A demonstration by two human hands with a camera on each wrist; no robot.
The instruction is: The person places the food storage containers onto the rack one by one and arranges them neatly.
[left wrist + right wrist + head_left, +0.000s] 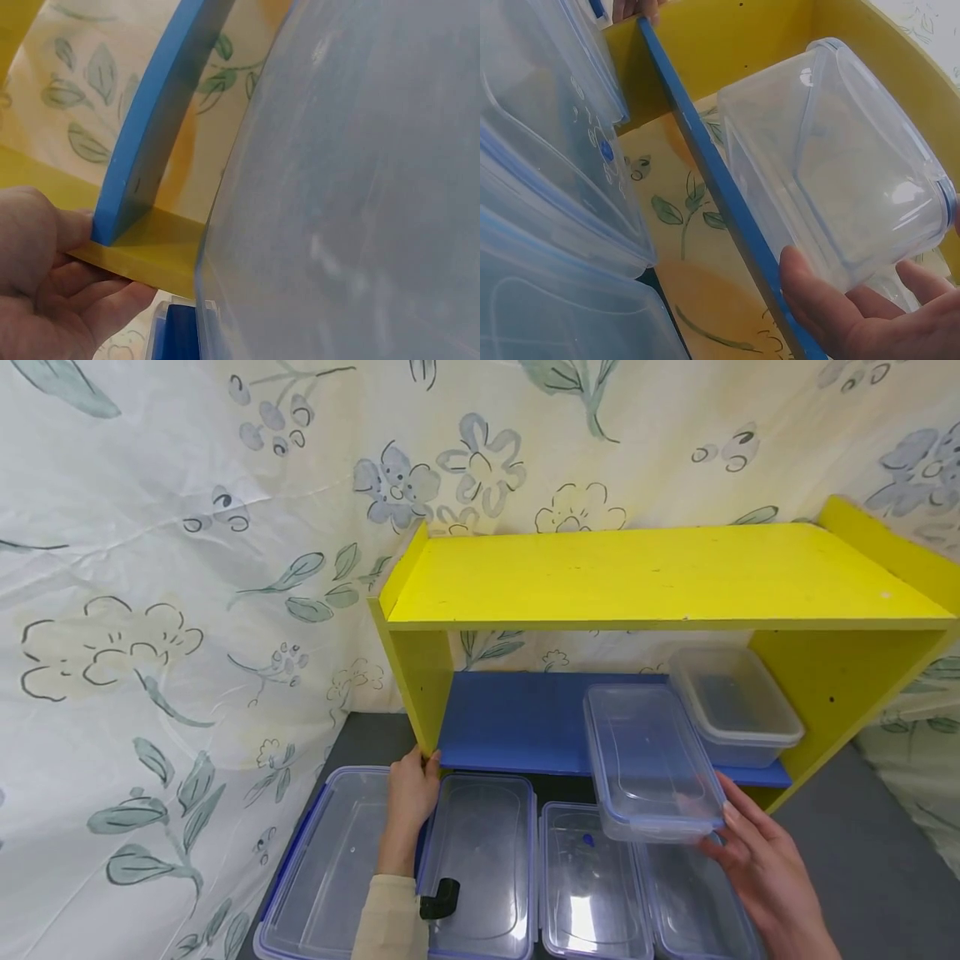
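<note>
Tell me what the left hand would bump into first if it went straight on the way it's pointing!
The left hand would probably meet the yellow side panel right away, since its fingers grip that panel.

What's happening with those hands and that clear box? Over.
Left hand gripping yellow side panel. Right hand holding clear box at front of blue shelf. Another lidded box occupies the shelf's right end, possibly crowding that side.

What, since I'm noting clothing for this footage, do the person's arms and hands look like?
The left hand is ungloved, below a plain cream sleeve. A black bent piece shows beside that sleeve; whether it is attached is unclear. The right hand is also ungloved, and no sleeve shows there.
</note>
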